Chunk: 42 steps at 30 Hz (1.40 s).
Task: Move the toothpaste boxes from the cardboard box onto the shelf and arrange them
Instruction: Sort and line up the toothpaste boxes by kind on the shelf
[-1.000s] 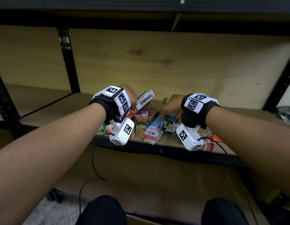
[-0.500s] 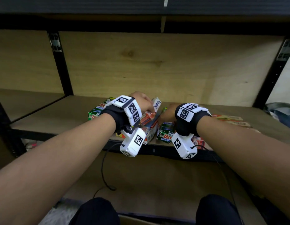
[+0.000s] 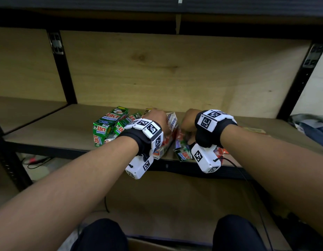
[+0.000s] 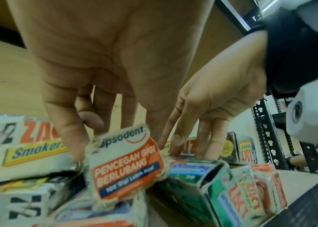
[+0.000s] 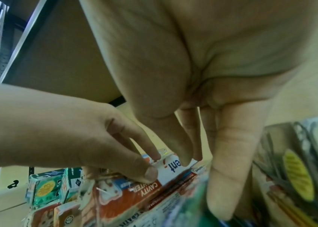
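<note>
Several toothpaste boxes lie in a loose pile on the wooden shelf (image 3: 57, 127). My left hand (image 3: 157, 118) pinches a red and white Pepsodent box (image 3: 172, 122) on top of the pile, thumb and fingers on its two sides (image 4: 125, 165). My right hand (image 3: 188, 122) is just right of it, its straight fingers (image 5: 222, 161) pointing down and touching the same box's white end (image 5: 173, 167) and the pile. Green Zact boxes (image 3: 110, 122) sit stacked at the left. Another green box (image 3: 183, 154) lies at the shelf's front edge.
A black upright post (image 3: 63, 69) stands at the back left, and a plywood back panel (image 3: 157, 69) closes the shelf. Flat boxes (image 3: 253, 131) lie to the right, with cloth (image 3: 310, 127) beyond them. A cable hangs below the shelf. Brown cardboard (image 3: 157, 245) shows between my knees.
My left hand has brought the Pepsodent box down from a raised tilt onto the pile. My right hand has moved in closer beside it.
</note>
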Each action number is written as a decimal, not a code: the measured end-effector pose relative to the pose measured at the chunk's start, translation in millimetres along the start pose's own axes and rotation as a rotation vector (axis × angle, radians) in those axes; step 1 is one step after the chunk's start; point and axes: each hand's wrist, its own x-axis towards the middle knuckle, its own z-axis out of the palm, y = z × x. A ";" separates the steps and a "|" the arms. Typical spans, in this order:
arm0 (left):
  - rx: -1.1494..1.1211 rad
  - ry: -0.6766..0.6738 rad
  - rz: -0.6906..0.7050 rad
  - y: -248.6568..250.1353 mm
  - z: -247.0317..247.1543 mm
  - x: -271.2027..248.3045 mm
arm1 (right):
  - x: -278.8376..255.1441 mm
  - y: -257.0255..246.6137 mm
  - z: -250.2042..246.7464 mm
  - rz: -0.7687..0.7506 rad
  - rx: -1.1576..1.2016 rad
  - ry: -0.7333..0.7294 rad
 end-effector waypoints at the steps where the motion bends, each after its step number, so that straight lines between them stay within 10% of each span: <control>1: -0.010 0.002 0.002 -1.8 -0.9 -0.2 | -46.5 -9.6 -5.4 -0.071 0.111 0.052; 10: -0.215 0.177 -0.058 -57.2 -34.2 -7.3 | -64.7 -29.9 -13.3 -0.055 0.254 0.299; 24: 0.026 -0.026 -0.042 -123.4 -36.1 -32.3 | 18.5 -120.3 8.1 -0.116 0.130 0.200; 42: 0.191 0.014 -0.025 -115.5 -27.5 -22.9 | -16.5 -118.0 9.7 -0.183 0.367 0.182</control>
